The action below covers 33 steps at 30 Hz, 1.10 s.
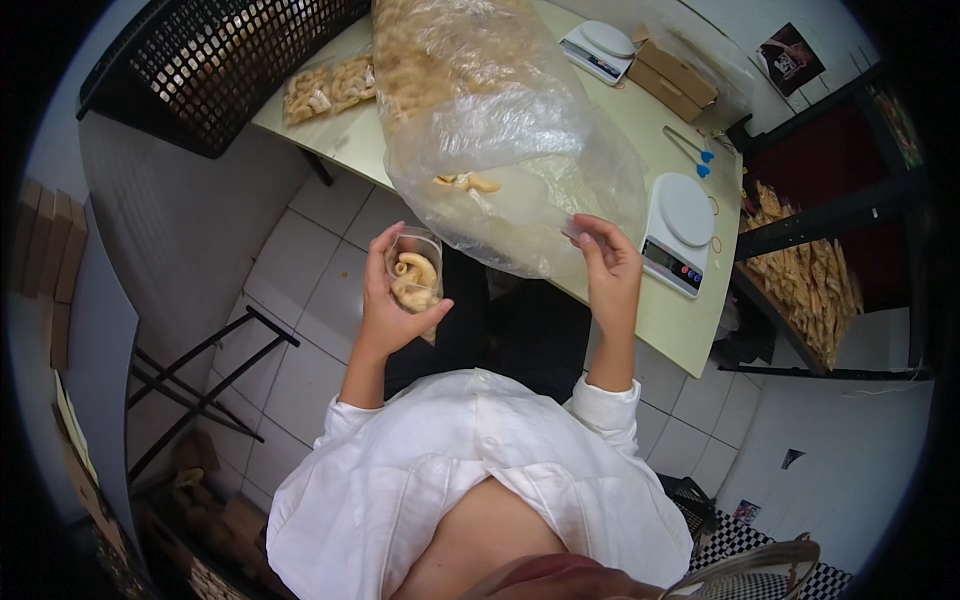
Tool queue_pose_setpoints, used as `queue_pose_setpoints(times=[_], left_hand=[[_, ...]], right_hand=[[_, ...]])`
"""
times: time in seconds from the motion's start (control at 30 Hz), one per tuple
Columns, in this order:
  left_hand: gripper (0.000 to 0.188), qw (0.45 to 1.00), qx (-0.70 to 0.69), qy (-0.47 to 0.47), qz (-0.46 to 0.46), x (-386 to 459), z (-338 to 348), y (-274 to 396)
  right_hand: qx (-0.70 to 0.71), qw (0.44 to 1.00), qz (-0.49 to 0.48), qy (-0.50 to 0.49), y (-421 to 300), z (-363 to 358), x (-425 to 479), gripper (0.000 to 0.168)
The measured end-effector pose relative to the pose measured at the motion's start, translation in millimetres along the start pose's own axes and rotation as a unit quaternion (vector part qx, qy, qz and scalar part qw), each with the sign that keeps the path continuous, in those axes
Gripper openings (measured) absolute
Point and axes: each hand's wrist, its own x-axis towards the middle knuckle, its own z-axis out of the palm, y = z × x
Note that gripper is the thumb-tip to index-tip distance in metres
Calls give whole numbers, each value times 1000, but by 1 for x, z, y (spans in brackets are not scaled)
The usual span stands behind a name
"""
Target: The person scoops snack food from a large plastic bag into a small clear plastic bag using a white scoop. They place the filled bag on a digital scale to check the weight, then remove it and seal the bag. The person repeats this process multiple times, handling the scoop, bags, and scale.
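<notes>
My left hand (pixel 397 300) holds a small clear plastic bag (pixel 414 281) upright, with curved, pale yellow snack pieces in it. The handle of a translucent plastic scoop (pixel 517 193) is pinched between the thumb and fingers of my right hand (pixel 611 259). The scoop's blade lies inside the mouth of a large clear plastic bag (pixel 495 82), beside a few curved snack pieces (pixel 466 182). Many more such pieces fill the far part of the large bag, which lies across the table.
On the table (pixel 679 330) at right stand a white digital kitchen scale (pixel 679 225), blue-tipped tongs (pixel 686 146), a second scale (pixel 600 49) and a cardboard box (pixel 671 79). Filled packets (pixel 326 88) lie left, near a black plastic crate (pixel 202 82). Packed snacks (pixel 806 292) sit on a right-hand shelf.
</notes>
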Motion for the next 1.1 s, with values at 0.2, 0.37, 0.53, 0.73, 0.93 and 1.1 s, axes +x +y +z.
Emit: queue_pose_setpoints(times=[0.2,0.37,0.53,0.73,0.93,1.1], left_hand=[[94,989,135,58,25,1,18,12],[92,981,169,70,58,3,21,17],[89,979,180,71,69,4,20,18],[89,976,193,71,75,2,19,21],[97,994,49,-31,90,-1,19,20],[102,992,35,-67,103,3,28,38]], right_hand=[[-60,996,-67,16,-48,-11,-26,17],[-191,961,-187,-70,-73,-9,-43,19],[-241,942,-211,-95,-91,-1,-54,23],[-259,938,-231,3,-83,-6,-53,20],[-198,966,-124,115,-14,-16,-37,16],[-149,970,-89,173,8,-15,-32,18]])
